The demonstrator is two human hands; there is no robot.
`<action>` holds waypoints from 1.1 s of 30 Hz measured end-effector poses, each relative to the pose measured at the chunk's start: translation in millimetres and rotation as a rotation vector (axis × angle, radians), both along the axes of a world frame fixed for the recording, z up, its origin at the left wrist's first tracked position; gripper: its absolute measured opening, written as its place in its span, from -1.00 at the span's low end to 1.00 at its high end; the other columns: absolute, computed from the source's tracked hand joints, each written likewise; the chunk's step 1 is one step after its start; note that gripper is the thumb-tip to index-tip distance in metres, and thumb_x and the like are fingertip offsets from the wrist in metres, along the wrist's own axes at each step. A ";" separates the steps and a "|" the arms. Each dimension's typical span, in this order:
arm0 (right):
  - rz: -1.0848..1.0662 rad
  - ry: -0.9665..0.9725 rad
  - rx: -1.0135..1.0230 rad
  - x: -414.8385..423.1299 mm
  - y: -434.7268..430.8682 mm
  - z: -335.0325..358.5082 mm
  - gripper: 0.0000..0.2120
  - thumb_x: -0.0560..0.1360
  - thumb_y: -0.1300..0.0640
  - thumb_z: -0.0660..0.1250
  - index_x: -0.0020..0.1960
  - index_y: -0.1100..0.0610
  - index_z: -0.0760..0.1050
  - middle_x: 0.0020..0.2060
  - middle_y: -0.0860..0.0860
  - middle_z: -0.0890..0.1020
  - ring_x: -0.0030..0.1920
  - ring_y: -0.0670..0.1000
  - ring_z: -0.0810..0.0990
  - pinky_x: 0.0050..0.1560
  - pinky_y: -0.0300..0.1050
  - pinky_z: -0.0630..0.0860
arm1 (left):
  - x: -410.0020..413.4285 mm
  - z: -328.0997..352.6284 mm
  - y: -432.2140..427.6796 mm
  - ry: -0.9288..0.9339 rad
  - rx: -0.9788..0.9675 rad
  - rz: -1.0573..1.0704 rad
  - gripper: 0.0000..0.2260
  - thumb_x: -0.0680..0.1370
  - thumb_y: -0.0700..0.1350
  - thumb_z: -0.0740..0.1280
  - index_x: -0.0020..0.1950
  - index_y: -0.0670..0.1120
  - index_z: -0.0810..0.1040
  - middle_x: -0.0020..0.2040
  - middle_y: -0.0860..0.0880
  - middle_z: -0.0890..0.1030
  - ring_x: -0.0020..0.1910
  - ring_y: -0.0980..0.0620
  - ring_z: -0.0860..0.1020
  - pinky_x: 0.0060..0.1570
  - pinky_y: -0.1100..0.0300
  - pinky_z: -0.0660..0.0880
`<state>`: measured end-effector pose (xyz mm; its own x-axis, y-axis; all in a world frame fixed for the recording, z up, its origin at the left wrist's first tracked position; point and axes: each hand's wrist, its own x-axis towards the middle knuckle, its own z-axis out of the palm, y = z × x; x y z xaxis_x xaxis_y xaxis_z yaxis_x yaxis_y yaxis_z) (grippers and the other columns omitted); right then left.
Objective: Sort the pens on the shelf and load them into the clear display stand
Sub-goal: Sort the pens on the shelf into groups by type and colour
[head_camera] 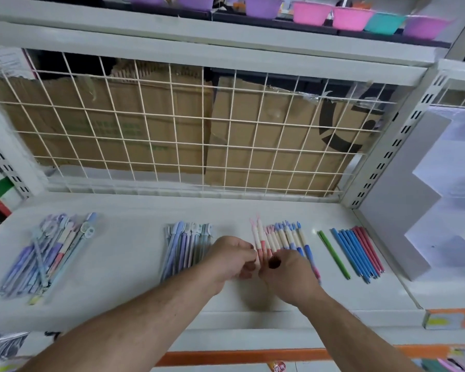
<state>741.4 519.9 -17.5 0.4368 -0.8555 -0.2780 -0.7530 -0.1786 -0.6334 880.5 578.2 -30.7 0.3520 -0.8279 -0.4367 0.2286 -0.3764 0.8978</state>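
Cream sleeves wrap the barrels of the cream-barrelled pens [282, 238], a tight row with pink or blue lower ends and small eared caps, lying on the matt white shelf [134, 285]. The left hand [232, 260] curls its fingers and thumb onto the pink near ends of the leftmost ones, pinching them. The right hand [287, 275] lies over the row's near ends just beside it, back to the camera. Its fingers are hidden, so I cannot tell whether it holds anything.

To the left lie a neat band of blue and lilac pens [185, 245] and, well apart, a loose heap of pastel pens [49, 253]. To the right lie a green pen [333, 253], slim blue pens [352, 253] and slim pink pens [368, 248], all smooth sticks. The stepped clear display stand [403, 200] stands at the shelf's right end.

Behind, a cream wire grid [172, 130] fronts brown cardboard boxes [253, 146]. Above sit plastic bowls [312, 13] in purple, pink and teal.
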 end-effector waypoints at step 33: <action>0.064 0.337 -0.214 -29.0 -22.9 -2.6 -0.81 0.53 -0.03 0.36 0.10 0.02 0.53 -0.22 -0.06 0.56 -0.22 -0.04 0.57 -0.29 -0.21 0.45 | -28.6 0.3 -15.9 -0.362 0.117 -0.229 -0.91 0.35 0.01 0.35 -0.17 0.17 0.58 -0.22 0.15 0.60 -0.33 0.15 0.50 -0.38 0.34 0.38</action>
<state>712.5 497.0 -20.2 0.4063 -0.8835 -0.2331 -0.8950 -0.3335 -0.2963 851.9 562.3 -30.4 0.3131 -0.8546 -0.4144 -0.1937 -0.4846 0.8530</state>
